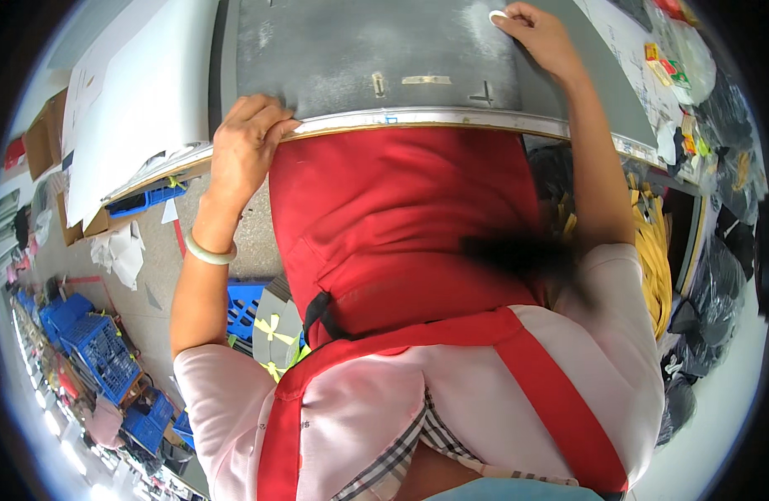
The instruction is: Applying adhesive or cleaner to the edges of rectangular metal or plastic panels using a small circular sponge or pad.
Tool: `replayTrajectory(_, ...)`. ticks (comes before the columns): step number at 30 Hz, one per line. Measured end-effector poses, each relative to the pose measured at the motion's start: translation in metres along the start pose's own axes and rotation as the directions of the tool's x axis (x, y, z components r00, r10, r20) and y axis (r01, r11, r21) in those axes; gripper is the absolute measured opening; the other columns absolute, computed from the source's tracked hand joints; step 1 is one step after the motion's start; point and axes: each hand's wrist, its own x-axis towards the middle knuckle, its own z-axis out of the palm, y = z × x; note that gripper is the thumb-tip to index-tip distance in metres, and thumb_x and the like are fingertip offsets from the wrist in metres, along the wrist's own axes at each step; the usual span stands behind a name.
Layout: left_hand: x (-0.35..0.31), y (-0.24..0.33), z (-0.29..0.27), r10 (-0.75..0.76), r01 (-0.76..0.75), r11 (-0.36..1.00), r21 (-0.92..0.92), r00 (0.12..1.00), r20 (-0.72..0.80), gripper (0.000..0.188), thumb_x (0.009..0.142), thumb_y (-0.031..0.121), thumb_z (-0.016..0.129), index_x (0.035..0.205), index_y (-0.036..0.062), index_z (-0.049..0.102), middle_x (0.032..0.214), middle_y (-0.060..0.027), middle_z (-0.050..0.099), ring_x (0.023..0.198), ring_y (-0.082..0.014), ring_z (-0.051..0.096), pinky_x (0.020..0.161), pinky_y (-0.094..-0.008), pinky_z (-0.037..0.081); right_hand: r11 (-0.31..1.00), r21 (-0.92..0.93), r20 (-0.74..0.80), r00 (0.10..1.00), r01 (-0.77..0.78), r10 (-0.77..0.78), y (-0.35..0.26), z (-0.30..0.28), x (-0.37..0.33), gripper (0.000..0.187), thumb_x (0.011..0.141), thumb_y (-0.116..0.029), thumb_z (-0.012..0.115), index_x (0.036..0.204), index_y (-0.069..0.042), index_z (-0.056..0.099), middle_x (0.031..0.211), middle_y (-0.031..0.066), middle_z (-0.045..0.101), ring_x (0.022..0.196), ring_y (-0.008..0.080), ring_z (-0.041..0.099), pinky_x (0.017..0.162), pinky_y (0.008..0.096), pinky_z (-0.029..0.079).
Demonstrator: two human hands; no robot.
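A dark grey board (343, 58) with whitish smears and taped marks lies on the table in front of me. At its far right part, my right hand (545, 40) pinches a small white piece of chalk (497, 16) between thumb and fingers, close to the board's surface. My left hand (255, 138) is at the board's near left corner, fingers curled and thumb pressed toward them by the table's front edge (401, 117). What lies between those fingers is hidden. A pale bangle (209, 252) rings my left wrist.
Large white paper sheets (142, 100) hang over the table's left side. Small yellow and red boxes (660, 63) and black plastic bags (710, 292) crowd the right. Yellow straps (650, 242) hang below the table there. Blue crates (105, 355) stand on the floor at left.
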Motion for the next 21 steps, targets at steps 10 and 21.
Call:
replayTrajectory(10,0.000,0.001,-0.002,-0.022,0.021,1.000,0.012,0.999,0.032,0.016,0.079,0.007,0.078,0.092,0.0011,0.071,0.096,-0.0118,0.067,0.091,-0.0315,0.063,0.078,-0.0394,0.052,0.994,-0.078,-0.057,0.995,0.078,-0.082,0.013,0.009,0.002,0.025,0.088,-0.023,0.071,0.084,0.000,0.062,0.068,0.0072,0.058,0.065,0.0139,0.053,0.062,0.0343,0.045)
replayTrajectory(21,0.086,0.060,0.056,0.148,-0.149,0.980,-0.135,0.989,-0.020,0.016,0.093,0.023,0.064,0.098,0.0080,0.070,0.094,-0.0112,0.065,0.092,-0.0347,0.065,0.078,-0.0453,0.053,0.995,0.003,-0.033,0.995,0.098,-0.098,0.038,-0.001,0.004,0.027,0.093,-0.030,0.070,0.090,-0.005,0.061,0.076,-0.0066,0.046,0.072,0.0069,0.041,0.066,0.0240,0.036)
